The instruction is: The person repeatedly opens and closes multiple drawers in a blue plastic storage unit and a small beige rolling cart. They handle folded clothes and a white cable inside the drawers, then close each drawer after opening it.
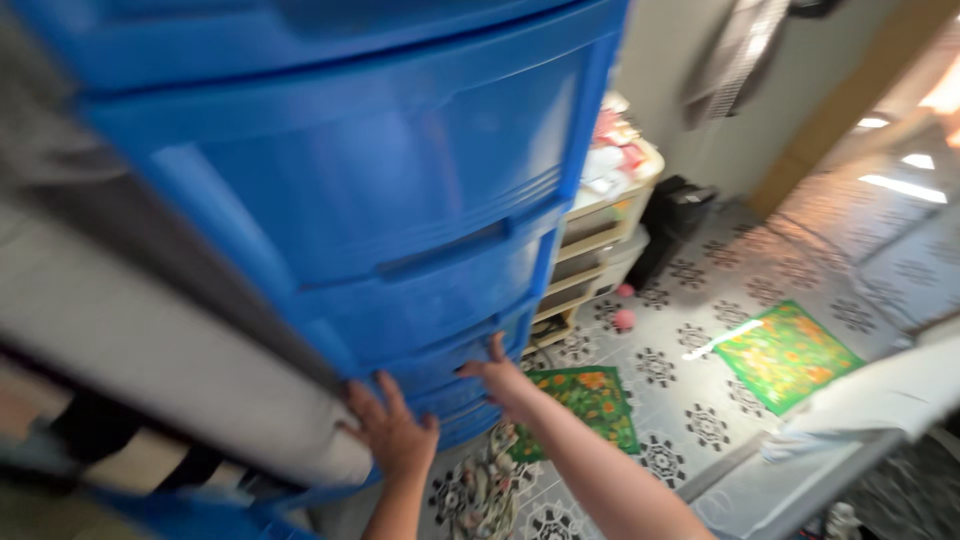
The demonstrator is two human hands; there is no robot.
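A tall blue plastic drawer cabinet (380,180) fills the left and middle of the head view, seen at a tilt. My left hand (392,430) rests with fingers spread against the front of its lowest drawer, beside a pale folded cloth or board (150,340) that leans across the cabinet's left side. My right hand (500,378) presses flat on the same low drawer front, a little to the right. Neither hand grips anything that I can see. The picture is blurred by motion.
A beige drawer unit (600,235) with clutter on top stands behind the blue cabinet. A black bag (675,215) sits beside it. Green patterned mats (785,352) lie on the tiled floor (700,420). A grey-white surface (870,410) juts in at the right.
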